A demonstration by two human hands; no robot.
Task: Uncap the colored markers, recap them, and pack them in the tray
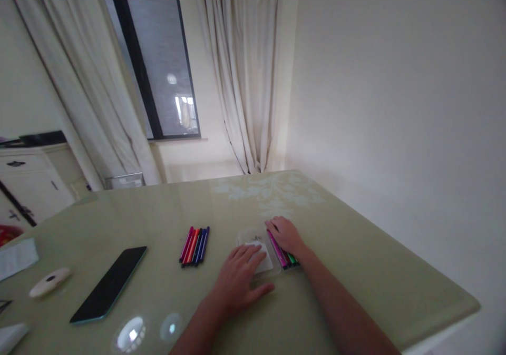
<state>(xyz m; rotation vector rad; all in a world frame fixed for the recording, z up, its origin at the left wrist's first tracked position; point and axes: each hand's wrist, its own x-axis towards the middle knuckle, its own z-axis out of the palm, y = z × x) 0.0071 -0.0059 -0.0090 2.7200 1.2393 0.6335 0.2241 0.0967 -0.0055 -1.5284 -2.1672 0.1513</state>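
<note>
My left hand (pixel 245 270) lies with its fingers spread over a clear plastic case (pixel 272 263) with a white label, pressing on its lower left part. At the case's right side are several marker pens (pixel 278 249), magenta, dark and green. My right hand (pixel 285 234) rests over their upper ends, its fingers bent; what lies under them is hidden, so I cannot tell whether it grips a pen. To the left, several more marker pens (pixel 194 246) in pink, orange, black and blue lie side by side on the table.
A dark tablet (pixel 110 284) lies on the greenish table (pixel 158 213), left of the pens. Beyond it are a white oval object (pixel 50 282) and a folded paper (pixel 18 257). The table's right edge runs along a bare wall (pixel 395 107).
</note>
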